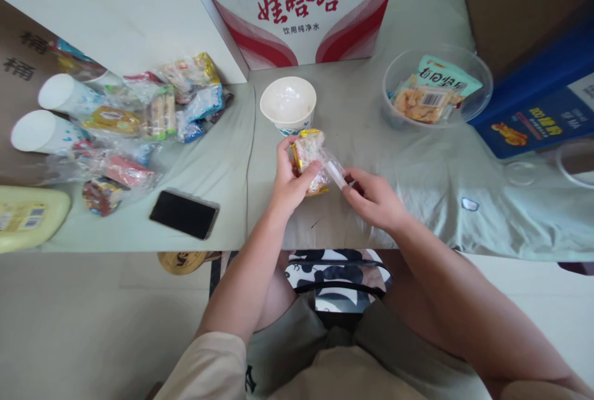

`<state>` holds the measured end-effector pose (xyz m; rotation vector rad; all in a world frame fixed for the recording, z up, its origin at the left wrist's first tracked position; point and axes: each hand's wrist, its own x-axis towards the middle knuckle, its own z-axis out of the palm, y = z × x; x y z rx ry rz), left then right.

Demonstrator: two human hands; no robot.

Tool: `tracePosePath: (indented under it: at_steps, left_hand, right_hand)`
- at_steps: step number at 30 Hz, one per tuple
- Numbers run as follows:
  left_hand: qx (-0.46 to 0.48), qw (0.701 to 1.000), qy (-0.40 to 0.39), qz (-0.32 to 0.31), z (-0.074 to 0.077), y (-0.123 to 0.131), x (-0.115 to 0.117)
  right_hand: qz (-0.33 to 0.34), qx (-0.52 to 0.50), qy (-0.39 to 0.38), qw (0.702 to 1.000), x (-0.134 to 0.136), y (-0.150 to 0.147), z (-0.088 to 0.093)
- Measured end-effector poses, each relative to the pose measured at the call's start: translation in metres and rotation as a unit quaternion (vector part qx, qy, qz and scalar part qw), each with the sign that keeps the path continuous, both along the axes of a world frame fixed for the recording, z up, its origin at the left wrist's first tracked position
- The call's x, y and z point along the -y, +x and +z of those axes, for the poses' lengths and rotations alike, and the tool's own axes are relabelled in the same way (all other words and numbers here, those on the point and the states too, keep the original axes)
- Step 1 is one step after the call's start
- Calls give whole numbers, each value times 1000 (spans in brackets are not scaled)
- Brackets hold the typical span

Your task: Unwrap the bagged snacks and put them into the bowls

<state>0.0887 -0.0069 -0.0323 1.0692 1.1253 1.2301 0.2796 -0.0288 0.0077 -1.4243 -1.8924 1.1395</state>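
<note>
the left hand [286,184] is clamping a packet [307,147] at the bowl's [288,104] near side; the right hand [375,199] is pinching a white strip [335,175].

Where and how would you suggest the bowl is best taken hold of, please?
I would grip the bowl by its right wall, just under the rim, coming from the person's right: it stands upright and seems to taper downward, while the left hand, holding a packet, is close in front and the box stands behind.
</note>
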Motion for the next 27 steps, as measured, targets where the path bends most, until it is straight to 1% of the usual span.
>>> tracePosePath:
  at_steps: [7,12,16,22,25,27]
  left_hand:
    - [0,1000,-11,0,1,-1,0]
    - [5,1000,-16,1,2,-1,0]
    - [0,1000,-16,-10,1,-1,0]
    - [6,1000,-24,-18,-3,-2,-1]
    - [2,999,-26,-20,-3,-3,-1]
    - [0,999,-26,-20,-3,-2,-2]
  right_hand:
    - [-3,20,3,1000,1,1,-1]
    - [-53,60,24,997,1,0,-5]
    - [-93,91,23,991,0,0,-8]
    - [-115,134,48,983,1,0,-13]
    - [-124,149,47,980,-1,2,-14]
    - [-140,176,40,974,-2,3,-14]
